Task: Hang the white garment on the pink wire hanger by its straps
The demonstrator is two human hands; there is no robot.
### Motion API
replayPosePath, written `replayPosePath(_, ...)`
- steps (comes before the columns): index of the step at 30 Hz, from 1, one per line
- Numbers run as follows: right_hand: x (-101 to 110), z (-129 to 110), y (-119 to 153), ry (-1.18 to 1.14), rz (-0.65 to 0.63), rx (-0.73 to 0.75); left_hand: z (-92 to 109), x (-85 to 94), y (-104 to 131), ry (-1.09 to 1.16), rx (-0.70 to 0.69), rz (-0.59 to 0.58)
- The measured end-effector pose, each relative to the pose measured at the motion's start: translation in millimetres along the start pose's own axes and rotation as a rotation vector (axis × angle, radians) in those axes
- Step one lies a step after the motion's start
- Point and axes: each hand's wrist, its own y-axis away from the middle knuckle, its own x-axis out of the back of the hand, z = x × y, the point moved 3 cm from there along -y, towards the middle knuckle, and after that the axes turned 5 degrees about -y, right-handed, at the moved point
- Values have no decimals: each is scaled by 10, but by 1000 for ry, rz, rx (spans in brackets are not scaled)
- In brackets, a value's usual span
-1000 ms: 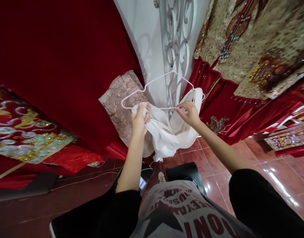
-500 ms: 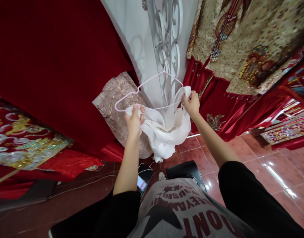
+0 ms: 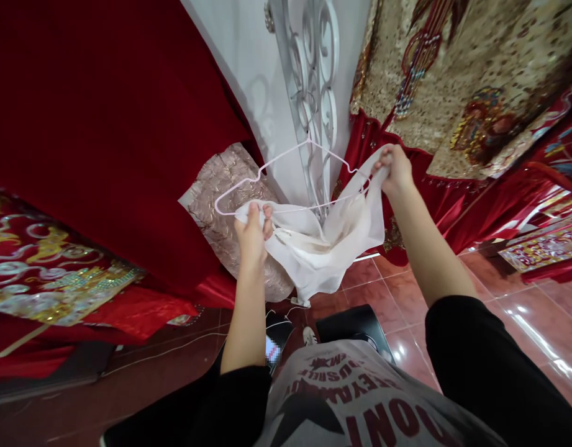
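A sheer white garment (image 3: 313, 264) is stretched between my two hands below a pale pink hanger (image 3: 286, 149). My left hand (image 3: 253, 230) pinches its left edge beside the hanger's lower bar. Up and to the right, my right hand (image 3: 395, 171) grips the garment's other edge, beyond the hanger's right end. That right end of the hanger lies within the sheer cloth. The hanger's metal hook is up against a white scrollwork metal frame (image 3: 330, 112).
Dark red cloth (image 3: 104, 124) hangs at the left, with a pinkish crinkled fabric (image 3: 220, 186) beside it. Gold sequined cloth (image 3: 453, 81) hangs at the right. Below are a tiled floor (image 3: 407, 304), a thin white cable and a phone (image 3: 272, 349).
My right hand has moved up and to the right, pulling the garment wider and over the hanger's right end. My left hand has barely moved.
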Motion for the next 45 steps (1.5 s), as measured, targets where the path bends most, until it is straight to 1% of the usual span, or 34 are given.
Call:
replayPosePath(1,98,8,-51,-79,24,-136,0,2,-1,6,15,-8)
replayPosePath(3,271,46,-12,-144,72,-284,-28,-10,2,25,59,-35)
replayPosePath(4,330,82,72,-141,82,-306,-57,-25,7,35,83,-48)
replayPosePath(6,384,199,335,-135,98,-338,-136,-70,23,51,119,-52)
replayPosePath(7,381,269,493,-137,107,-356,-178,-98,32,58,128,-44)
replayPosePath(9,340,386,806,-179,181,-360,-251,-151,44,69,130,-17)
replayPosePath(11,249,429,1060,-216,217,-274,-293,-185,41,78,128,-3)
replayPosePath(12,190,422,1161,-215,214,-208,-301,-190,31,83,127,-5)
replayPosePath(15,-21,349,1390,-111,141,3,-284,-152,-23,101,126,-16)
replayPosePath(17,-164,313,1510,-46,124,85,-269,-115,-56,112,138,-34)
replayPosePath(18,-235,311,1561,-48,131,85,-269,-104,-65,114,151,-47)
replayPosePath(20,-389,337,1640,-114,135,10,-283,-105,-68,112,181,-65)
replayPosePath(22,-576,376,1677,-195,71,-111,-315,-137,-57,112,209,-68)
replayPosePath(24,-765,400,1665,-246,-30,-195,-355,-186,-48,125,233,-66)
replayPosePath(26,-908,404,1607,-270,-98,-221,-396,-211,-53,140,262,-68)
replayPosePath(27,-950,402,1566,-275,-106,-217,-412,-199,-64,148,278,-70)
replayPosePath(29,-975,397,1480,-269,-79,-197,-421,-98,-107,175,302,-66)
replayPosePath(31,-934,391,1409,-254,-23,-170,-372,111,-177,215,291,-51)
replayPosePath(33,-864,380,1358,-247,4,-141,-253,373,-272,246,235,-25)
replayPosePath(35,-800,366,1326,-247,-13,-113,-85,576,-381,233,173,-15)
replayPosePath(36,-776,360,1316,-246,-29,-103,2,621,-438,207,155,-21)
replayPosePath(37,-759,357,1310,-242,-42,-98,86,616,-495,177,145,-36)
replayPosePath(38,-748,356,1308,-236,-50,-100,160,562,-551,142,143,-59)
replayPosePath(39,-745,359,1311,-231,-52,-105,219,466,-603,104,149,-88)
replayPosePath(41,-760,376,1332,-232,-57,-121,289,194,-690,19,181,-160)
replayPosePath(43,-796,401,1369,-256,-74,-134,291,-92,-749,-80,238,-249)
replayPosePath(45,-830,428,1406,-293,-91,-140,246,-306,-784,-171,284,-337)
